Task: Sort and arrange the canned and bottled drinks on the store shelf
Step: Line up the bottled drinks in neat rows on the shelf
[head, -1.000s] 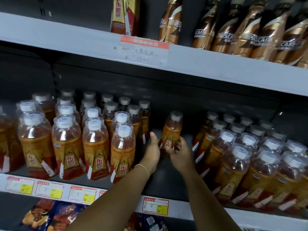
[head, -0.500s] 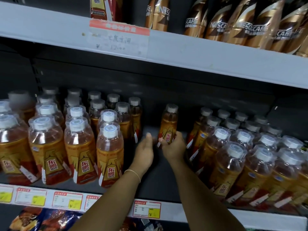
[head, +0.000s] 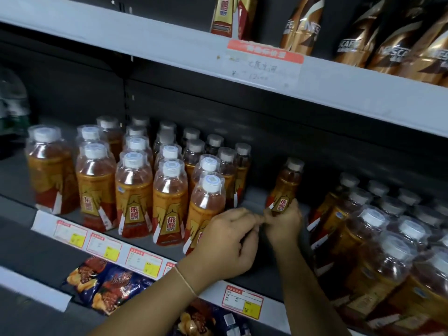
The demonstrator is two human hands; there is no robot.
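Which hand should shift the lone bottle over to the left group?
Right. The right hand grips the lone bottle low down at its label; the left hand is curled beside it, with no clear hold.

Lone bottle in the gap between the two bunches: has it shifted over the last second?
No. The lone bottle stands in the same gap, roughly midway between the left bunch and the right bunch; the right hand grips its base.

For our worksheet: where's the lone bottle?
Head view, right of centre: the lone bottle sits between the left bottle group and right group, held by the right hand.
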